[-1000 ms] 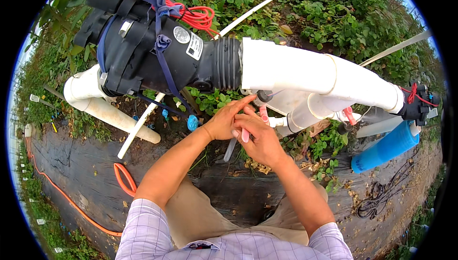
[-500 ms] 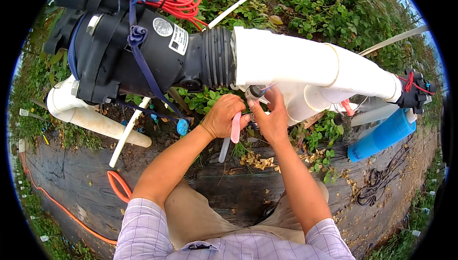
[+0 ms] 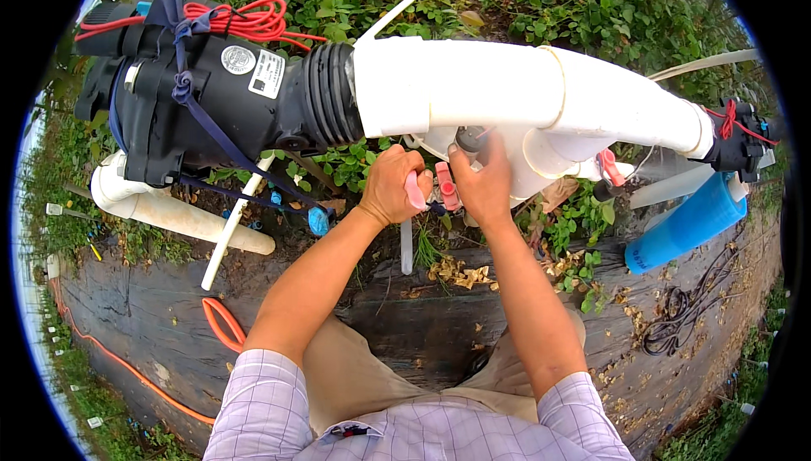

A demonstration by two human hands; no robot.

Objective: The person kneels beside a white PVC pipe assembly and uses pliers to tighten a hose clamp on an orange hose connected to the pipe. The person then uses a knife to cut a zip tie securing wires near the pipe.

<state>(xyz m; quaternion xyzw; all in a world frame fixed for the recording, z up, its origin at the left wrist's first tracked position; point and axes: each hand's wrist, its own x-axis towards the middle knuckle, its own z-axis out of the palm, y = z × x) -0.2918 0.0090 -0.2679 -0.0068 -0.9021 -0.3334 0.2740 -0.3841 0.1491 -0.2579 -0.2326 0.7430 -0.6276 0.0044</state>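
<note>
The left hand (image 3: pixel 394 184) is near the middle of the frame, its fingers curled in around a pink strip (image 3: pixel 415 191), one end of which shows beside the knuckles. Just right of it, the right hand (image 3: pixel 483 184) reaches up under a thick white pipe (image 3: pixel 460 82), its thumb and fingers on either side of a dark round cap (image 3: pixel 470 138); the fingers are blurred and partly hidden, so I cannot tell whether they grasp the cap or only rest at it. Between the two hands is a small red valve (image 3: pixel 446 187), just below the cap, and a clear tube (image 3: pixel 406 245) points down beneath the left hand. The white pipe spans the upper middle, fitted at its left end to the ribbed neck of a large black housing (image 3: pixel 224 110) in the upper left, which has a bundle of red wire (image 3: pixel 253 21) on top and a blue cloth strip (image 3: pixel 205 119) tied around it. On the right side of the frame, a blue cylinder (image 3: pixel 686 229) leans below the pipe's far end, and a coil of black cable (image 3: pixel 672 326) lies under that on a dark ground sheet (image 3: pixel 372 296). At lower left, an orange loop (image 3: pixel 235 346) lies beside the left forearm, and green plants fill the top
</note>
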